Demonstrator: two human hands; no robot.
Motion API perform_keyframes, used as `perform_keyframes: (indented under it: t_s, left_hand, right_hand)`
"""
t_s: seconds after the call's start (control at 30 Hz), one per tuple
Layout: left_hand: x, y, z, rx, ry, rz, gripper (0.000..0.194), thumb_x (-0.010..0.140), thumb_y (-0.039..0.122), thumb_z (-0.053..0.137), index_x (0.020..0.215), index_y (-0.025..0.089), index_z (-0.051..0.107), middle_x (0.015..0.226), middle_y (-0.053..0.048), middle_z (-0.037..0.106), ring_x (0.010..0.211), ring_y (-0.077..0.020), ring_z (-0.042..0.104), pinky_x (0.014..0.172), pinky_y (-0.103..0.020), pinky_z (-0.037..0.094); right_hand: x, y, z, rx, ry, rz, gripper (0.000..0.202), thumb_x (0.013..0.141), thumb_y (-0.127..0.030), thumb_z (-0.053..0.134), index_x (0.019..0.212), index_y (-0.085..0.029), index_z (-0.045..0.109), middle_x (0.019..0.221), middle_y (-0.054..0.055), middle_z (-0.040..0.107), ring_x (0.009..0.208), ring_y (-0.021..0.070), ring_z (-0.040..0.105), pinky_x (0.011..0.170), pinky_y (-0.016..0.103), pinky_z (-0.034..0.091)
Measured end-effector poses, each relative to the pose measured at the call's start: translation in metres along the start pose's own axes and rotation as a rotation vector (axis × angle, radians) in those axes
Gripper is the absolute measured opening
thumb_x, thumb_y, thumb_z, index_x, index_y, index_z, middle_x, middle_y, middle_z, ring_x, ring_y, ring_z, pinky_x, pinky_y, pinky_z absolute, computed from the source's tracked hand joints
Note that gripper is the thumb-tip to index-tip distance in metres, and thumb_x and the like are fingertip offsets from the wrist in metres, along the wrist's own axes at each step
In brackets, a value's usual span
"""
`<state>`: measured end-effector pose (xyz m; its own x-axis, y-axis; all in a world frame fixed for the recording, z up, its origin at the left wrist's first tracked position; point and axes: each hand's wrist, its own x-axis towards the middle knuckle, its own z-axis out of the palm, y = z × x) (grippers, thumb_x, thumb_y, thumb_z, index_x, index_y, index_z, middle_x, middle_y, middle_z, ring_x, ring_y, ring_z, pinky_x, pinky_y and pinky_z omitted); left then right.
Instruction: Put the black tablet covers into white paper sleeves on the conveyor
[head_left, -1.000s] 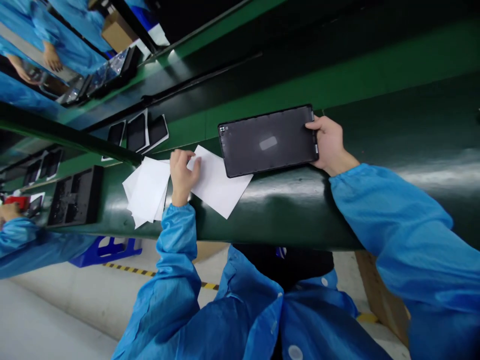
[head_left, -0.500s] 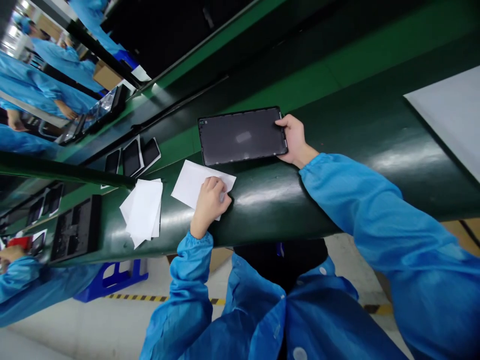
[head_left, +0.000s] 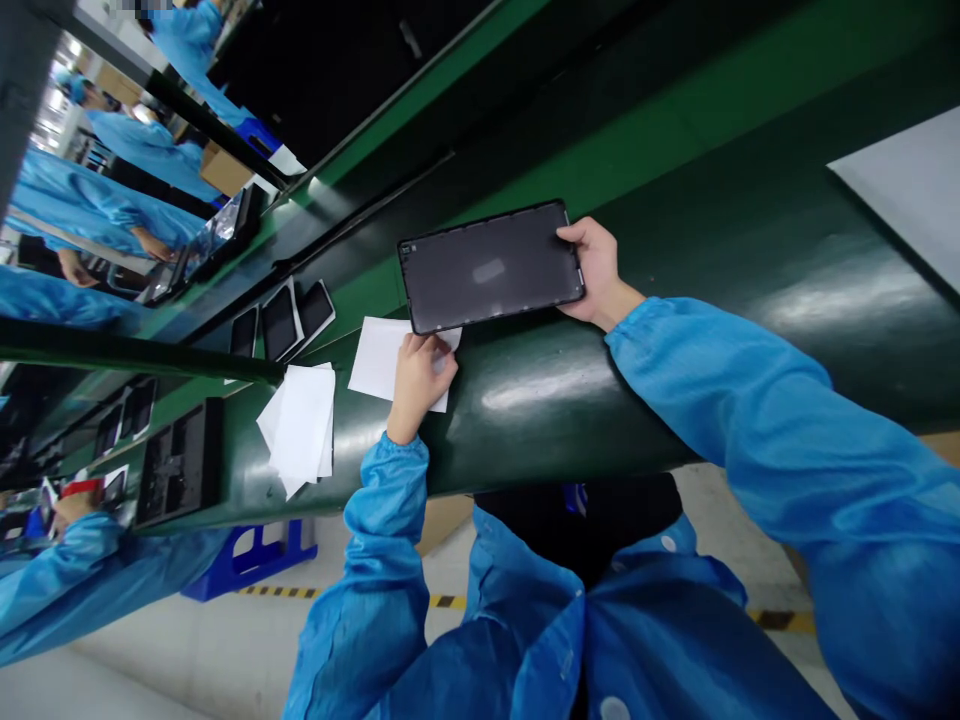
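Observation:
A black tablet back cover [head_left: 491, 272] is held tilted over the green bench, its hollow inner side facing me. My right hand [head_left: 598, 275] grips its right end, thumb on the inner face and the other fingers behind. Below the cover's left part lies a white sheet of paper [head_left: 373, 358], its upper edge partly hidden by the cover. My left hand [head_left: 420, 375] rests on this sheet with curled fingers, close under the cover's lower edge. Something pale and see-through shows between thumb and fingers, too small to name.
Overlapping white papers [head_left: 304, 425] lie to the left. Beyond them are dark-screened tablets [head_left: 280, 322] and a black tray [head_left: 180, 460]. A slanting green bar [head_left: 150, 350] crosses there. A large white sheet [head_left: 911, 190] lies far right. A co-worker's hand [head_left: 75, 503] is at far left.
My left hand has moved up towards the cover, and the paper has turned and slid partly beneath it. The cover has tilted slightly, its right end higher, still in my right hand.

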<state>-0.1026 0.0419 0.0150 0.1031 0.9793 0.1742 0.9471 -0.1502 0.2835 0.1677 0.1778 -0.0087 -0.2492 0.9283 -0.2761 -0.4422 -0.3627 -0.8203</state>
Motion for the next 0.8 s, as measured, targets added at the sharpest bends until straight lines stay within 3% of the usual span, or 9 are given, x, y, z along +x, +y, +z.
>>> perform_keyframes:
  t_s: [0.13,0.3,0.53,0.67,0.8]
  left_hand:
    - [0.0,-0.002,0.0,-0.076,-0.004,-0.002,0.006,0.089,0.02,0.065,0.085,0.023,0.067,0.103,-0.011,0.073,0.108,-0.0311,0.067,0.101,-0.048,0.056]
    - [0.001,-0.006,-0.002,-0.153,0.008,-0.03,0.008,0.088,0.02,0.064,0.083,0.023,0.07,0.1,-0.01,0.075,0.105,-0.0299,0.068,0.1,-0.048,0.057]
    - [0.001,-0.006,-0.001,-0.209,0.029,-0.029,0.007,0.084,0.018,0.066,0.08,0.023,0.069,0.098,-0.009,0.076,0.102,-0.0283,0.068,0.098,-0.044,0.056]
    - [0.001,-0.007,0.001,-0.215,0.032,-0.06,0.008,0.083,0.017,0.066,0.078,0.023,0.065,0.095,-0.008,0.075,0.101,-0.0275,0.067,0.096,-0.042,0.055]
    - [0.001,-0.01,0.005,-0.274,0.137,-0.129,0.007,0.089,0.023,0.064,0.083,0.023,0.062,0.086,-0.005,0.067,0.088,-0.0227,0.063,0.086,-0.036,0.05]
  right_hand:
    - [-0.002,-0.003,0.003,0.091,0.02,0.053,0.043,0.079,-0.064,0.065,0.104,-0.029,0.07,0.089,0.007,0.074,0.107,0.0359,0.073,0.091,0.054,0.063]
    - [-0.007,-0.008,0.005,0.009,-0.007,0.079,0.047,0.075,-0.068,0.07,0.104,-0.031,0.069,0.084,0.007,0.074,0.112,0.0371,0.068,0.102,0.056,0.058]
    - [-0.013,-0.014,0.012,0.049,0.087,0.119,0.038,0.077,-0.062,0.069,0.101,-0.033,0.069,0.079,0.006,0.073,0.114,0.0366,0.066,0.101,0.054,0.057]
    - [-0.015,-0.016,0.015,0.127,0.106,0.13,0.027,0.083,-0.048,0.06,0.1,-0.029,0.068,0.082,0.007,0.074,0.113,0.0341,0.069,0.101,0.051,0.058]
    - [-0.014,-0.015,0.014,0.149,0.096,0.115,0.024,0.083,-0.043,0.057,0.099,-0.027,0.065,0.084,0.008,0.074,0.11,0.0339,0.07,0.1,0.05,0.059]
